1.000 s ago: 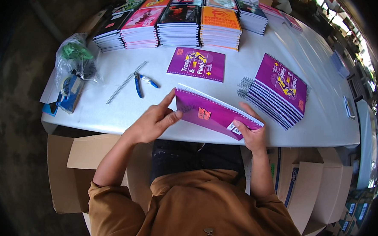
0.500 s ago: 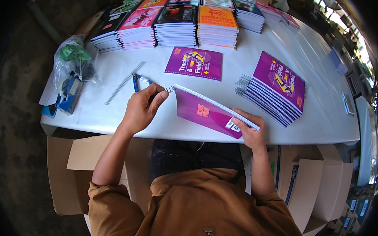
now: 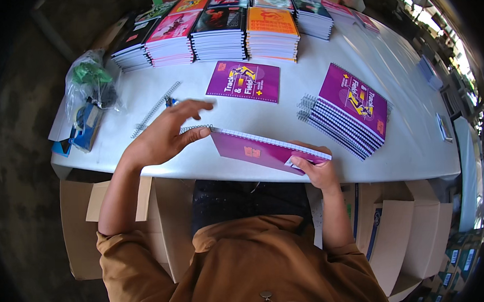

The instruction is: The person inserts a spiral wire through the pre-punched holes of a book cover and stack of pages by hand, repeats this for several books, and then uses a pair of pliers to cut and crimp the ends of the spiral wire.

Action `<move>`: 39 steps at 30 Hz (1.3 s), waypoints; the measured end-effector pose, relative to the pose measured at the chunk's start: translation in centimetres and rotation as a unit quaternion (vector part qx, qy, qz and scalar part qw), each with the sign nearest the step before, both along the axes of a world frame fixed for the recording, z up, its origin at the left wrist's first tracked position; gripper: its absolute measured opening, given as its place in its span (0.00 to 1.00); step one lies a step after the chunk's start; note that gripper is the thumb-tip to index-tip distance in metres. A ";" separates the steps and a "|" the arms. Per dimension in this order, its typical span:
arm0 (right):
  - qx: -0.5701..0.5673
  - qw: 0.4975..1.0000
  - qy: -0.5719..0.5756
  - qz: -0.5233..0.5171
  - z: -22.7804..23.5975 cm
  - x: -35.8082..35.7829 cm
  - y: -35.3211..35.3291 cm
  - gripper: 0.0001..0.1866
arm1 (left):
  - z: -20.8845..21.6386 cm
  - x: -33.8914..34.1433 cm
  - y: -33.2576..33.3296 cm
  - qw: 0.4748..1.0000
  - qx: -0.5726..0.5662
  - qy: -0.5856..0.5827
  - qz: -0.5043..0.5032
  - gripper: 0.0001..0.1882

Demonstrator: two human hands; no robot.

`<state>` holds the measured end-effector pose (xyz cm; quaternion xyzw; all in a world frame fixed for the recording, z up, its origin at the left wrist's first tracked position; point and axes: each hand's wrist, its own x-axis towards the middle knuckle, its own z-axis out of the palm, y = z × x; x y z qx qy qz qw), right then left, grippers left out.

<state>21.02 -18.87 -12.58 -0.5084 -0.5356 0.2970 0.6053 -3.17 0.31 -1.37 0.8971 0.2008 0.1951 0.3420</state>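
Your left hand (image 3: 164,134) is spread, thumb and fingertips apart, pinching nothing that shows. Just behind it on the tabletop (image 3: 295,115) lie a loose wire coil (image 3: 158,106), slanting away, and a blue tool (image 3: 169,101), mostly hidden by that hand. Another coil (image 3: 197,127) runs beside your thumb to the left corner of the purple notebook (image 3: 242,149); how much of it passes behind your palm cannot be made out. That notebook sits between your two hands, by the near side of the tabletop, tilted with its punched edge uppermost and a cover facing you. Beyond it, a purple booklet (image 3: 260,84) lies flat on its own. At the notebook's right end, your right hand (image 3: 317,168) is clamped on it, thumb on the near cover, fingers behind. Farther right, near that hand, is a pile of purple notebooks (image 3: 359,98) with coils jutting from its left side.

Judging from this, you seem to be feeding the coil into the row of holes. Your next move calls for a light turn of the wire with the left hand while the right holds the sheets square; skewed holes could snag its tip.
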 end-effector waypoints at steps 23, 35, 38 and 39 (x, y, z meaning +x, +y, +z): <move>0.117 0.984 -0.124 -0.045 -1.4 -1.1 -0.2 0.24 | -3.9 2.0 -2.4 0.882 0.447 0.075 0.124 0.40; 0.175 0.967 -0.171 -0.072 -1.9 -4.1 0.2 0.19 | -17.9 0.5 -2.0 0.888 0.424 -0.143 0.105 0.62; 0.200 0.953 -0.209 -0.090 -1.7 -3.6 0.6 0.18 | -13.8 0.8 -2.6 0.784 0.592 -0.183 0.043 0.61; 0.194 0.957 -0.201 -0.083 -1.6 -3.9 0.5 0.17 | -12.7 1.2 -1.9 0.766 0.607 -0.200 0.075 0.61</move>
